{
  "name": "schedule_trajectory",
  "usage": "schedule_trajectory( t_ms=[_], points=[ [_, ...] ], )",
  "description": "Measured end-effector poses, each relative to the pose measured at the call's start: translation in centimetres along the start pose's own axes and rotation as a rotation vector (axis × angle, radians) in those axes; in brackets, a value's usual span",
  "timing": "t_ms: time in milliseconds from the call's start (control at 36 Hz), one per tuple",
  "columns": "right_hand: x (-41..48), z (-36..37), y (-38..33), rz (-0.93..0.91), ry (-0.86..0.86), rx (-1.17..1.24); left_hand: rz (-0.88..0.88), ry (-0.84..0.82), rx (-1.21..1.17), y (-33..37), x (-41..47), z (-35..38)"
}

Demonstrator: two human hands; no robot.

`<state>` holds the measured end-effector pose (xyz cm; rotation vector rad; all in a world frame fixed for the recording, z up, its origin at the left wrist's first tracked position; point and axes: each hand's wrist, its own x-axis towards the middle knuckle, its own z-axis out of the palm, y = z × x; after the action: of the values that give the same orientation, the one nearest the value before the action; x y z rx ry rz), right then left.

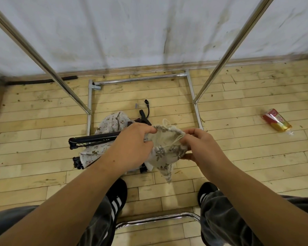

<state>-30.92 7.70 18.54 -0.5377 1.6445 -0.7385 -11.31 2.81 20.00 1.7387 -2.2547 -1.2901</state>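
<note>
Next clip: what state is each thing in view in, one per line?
Drawstring pouch: mouth spread open, held up between both hands.
Left hand: grips the pouch rim.
Right hand: pinches the rim by the cord.
Cord: slack, not drawn.
Tripod: folded, lying on the floor.
Printed cloth: crumpled over the tripod.
Red packet: lying on the floor.

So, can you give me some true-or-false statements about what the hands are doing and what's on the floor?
The left hand and right hand both grip the flowered pouch. True.
A red and yellow packet lies on the floor to the right. True.
The flowered pouch lies on the floor. False: it is held above it.
The black tripod stands upright. False: it lies folded on the floor.
</note>
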Motion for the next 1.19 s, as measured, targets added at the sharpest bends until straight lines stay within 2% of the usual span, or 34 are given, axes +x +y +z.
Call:
schedule_trajectory(
  t_ms=[83, 306, 389, 500, 611, 722, 972, 1194],
  points=[
    [-0.1, 0.1, -0.2, -0.004, -0.057, 0.040, -0.019, 0.019, -0.093, 0.2, -0.3, -0.2],
    [-0.6, 0.1, -0.4, 0.059, -0.267, 0.203, 0.125, 0.045, -0.127, 1.1, -0.6, -0.6],
    [-0.6, 0.1, -0.5, 0.042, -0.279, 0.095, 0.183, 0.046, -0.111, 1.1, -0.7, -0.5],
    [-0.3, 0.3, 0.1, -0.069, -0.162, -0.209, 0.218, 0.034, -0.111, 1.0, -0.7, -0.5],
    [0.1, 0.1, 0.2, -0.045, -0.003, -0.165, 0.194, -0.015, -0.050, 0.3, -0.3, -0.2],
    [0.5, -0.5, 0.1, -0.039, 0.079, -0.151, 0.132, -0.052, 0.034, -0.7, 0.1, -0.1],
    [0.9, -0.7, 0.3, -0.048, 0.140, -0.190, 0.023, -0.150, 0.110, -1.6, 0.0, -0.1],
    [0.8, -0.7, 0.5, -0.045, 0.060, -0.204, 0.043, -0.180, 0.093, -1.1, 0.0, -0.2]
  ],
)
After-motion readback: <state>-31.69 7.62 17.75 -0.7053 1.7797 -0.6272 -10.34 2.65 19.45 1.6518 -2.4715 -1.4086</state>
